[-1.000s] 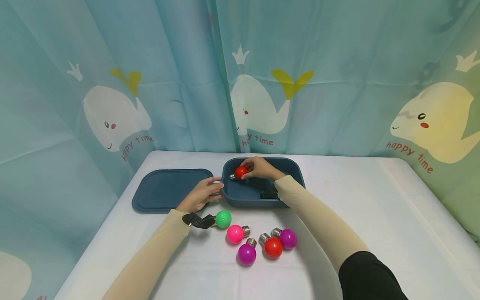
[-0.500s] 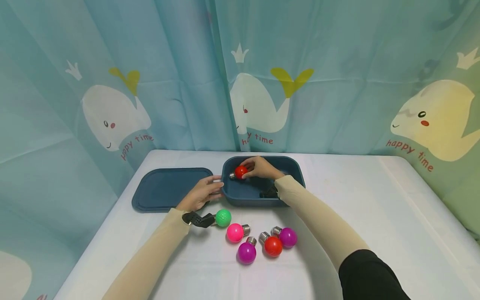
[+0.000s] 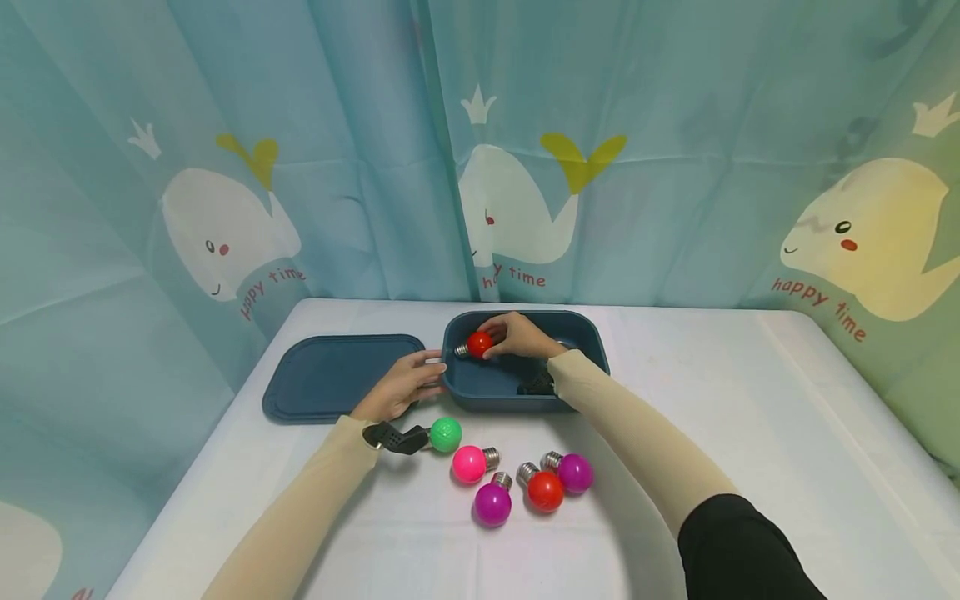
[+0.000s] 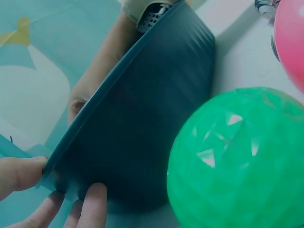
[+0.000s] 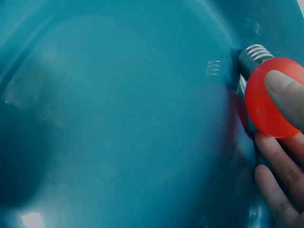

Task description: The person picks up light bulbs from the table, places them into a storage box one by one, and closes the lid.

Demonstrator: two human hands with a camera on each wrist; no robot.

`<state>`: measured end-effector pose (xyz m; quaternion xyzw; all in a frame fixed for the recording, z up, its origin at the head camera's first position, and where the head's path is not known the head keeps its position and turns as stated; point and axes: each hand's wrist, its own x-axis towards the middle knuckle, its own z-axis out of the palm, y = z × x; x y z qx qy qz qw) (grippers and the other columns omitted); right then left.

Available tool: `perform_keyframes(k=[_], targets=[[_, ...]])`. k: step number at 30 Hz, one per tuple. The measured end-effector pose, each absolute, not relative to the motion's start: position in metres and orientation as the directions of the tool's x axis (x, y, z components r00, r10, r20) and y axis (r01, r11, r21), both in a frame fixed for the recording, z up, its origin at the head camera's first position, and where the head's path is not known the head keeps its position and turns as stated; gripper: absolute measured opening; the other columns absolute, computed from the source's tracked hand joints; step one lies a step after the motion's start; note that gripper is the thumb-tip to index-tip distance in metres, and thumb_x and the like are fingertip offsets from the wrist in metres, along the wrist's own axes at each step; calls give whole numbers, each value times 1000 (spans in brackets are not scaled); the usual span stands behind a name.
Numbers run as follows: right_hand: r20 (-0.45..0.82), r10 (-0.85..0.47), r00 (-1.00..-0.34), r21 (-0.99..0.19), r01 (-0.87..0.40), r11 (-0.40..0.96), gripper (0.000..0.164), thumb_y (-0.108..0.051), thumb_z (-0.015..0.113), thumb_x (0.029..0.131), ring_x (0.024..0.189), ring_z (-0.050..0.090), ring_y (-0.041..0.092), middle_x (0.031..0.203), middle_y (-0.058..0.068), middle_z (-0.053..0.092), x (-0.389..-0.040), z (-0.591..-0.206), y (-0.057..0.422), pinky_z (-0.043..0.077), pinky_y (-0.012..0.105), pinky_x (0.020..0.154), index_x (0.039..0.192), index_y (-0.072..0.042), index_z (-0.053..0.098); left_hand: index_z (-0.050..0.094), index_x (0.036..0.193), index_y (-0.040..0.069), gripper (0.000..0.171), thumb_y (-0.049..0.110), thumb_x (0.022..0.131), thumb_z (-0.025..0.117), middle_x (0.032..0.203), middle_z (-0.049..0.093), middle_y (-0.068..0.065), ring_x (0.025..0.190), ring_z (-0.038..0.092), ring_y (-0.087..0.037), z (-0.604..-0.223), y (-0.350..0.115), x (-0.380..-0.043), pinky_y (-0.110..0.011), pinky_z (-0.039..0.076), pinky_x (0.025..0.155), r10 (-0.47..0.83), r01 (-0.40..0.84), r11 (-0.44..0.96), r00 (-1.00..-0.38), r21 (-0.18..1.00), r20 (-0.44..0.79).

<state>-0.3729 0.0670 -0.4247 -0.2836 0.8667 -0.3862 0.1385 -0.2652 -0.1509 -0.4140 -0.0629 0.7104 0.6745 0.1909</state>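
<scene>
Inside the dark blue box [image 3: 517, 405], near its back left part, a red light bulb [image 3: 480, 344] with a silver screw base is pinched by my right hand [image 3: 520, 336]. In the right wrist view, the thumb [image 5: 280, 88] lies over the red bulb and the other fingers are beneath and beside it, close to the box wall. My left hand [image 3: 401, 386] touches the left side of the box with fingers extended. The left wrist view has its fingertips [image 4: 97, 192] on the outer wall. A green faceted bulb [image 3: 446, 435] lies close to the left wrist.
On the white table in front of the box lie a pink bulb [image 3: 468, 464], a purple bulb [image 3: 492, 505], another red bulb [image 3: 545, 492] and another purple bulb [image 3: 575, 474]. A dark blue lid [image 3: 330, 375] is flat to the left. A whale-print curtain [image 3: 360, 167] hangs behind.
</scene>
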Motion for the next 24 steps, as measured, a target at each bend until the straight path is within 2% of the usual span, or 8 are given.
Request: perform_keyframes(k=[15,24], targets=[[-31,-619,-785,-731,-404,550,47,-6,76,76,105,64,27,118,18,65,-370,-422,67,53,36,94,120,0,61,29,146,2,52,10,98,48,146,36,-22,133,41,-36,-413,-150,-265,-42,42,106,168,-360,80,-915,930,-368],[-64,-608,-791,-763,-354,541,49,-5,76,77,110,62,29,122,18,63,-372,-421,68,50,37,98,123,0,59,29,146,2,52,10,98,49,145,37,-22,132,41,-36,-412,-150,-264,-43,41,106,160,-363,68,-915,929,-370]])
